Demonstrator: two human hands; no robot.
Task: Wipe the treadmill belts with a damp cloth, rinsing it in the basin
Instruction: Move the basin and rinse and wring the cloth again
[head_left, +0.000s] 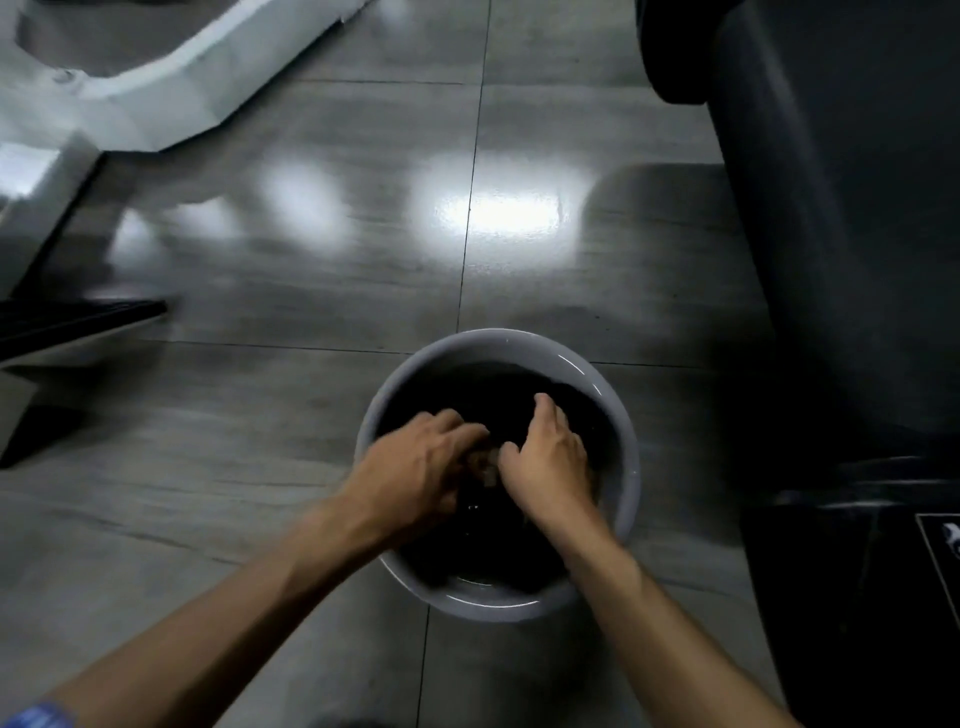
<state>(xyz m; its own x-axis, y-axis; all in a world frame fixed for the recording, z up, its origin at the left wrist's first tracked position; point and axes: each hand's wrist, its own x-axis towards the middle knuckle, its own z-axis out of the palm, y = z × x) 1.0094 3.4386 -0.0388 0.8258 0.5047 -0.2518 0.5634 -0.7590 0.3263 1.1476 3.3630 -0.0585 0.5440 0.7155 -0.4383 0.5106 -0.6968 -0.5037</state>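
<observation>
A round grey basin (621, 447) stands on the tiled floor just in front of me, holding dark water. Both my hands are inside it. My left hand (415, 467) and my right hand (548, 462) have curled fingers and meet over a small pale bunch of cloth (483, 462), which they grip between them. Most of the cloth is hidden by my fingers and the dark water. A dark treadmill (841, 260) rises on the right, close beside the basin.
The grey tiled floor (311, 291) is glossy with bright light reflections. A white machine base (156, 88) sits at the upper left, and a black-and-white edge of another machine (78, 322) juts in at mid left.
</observation>
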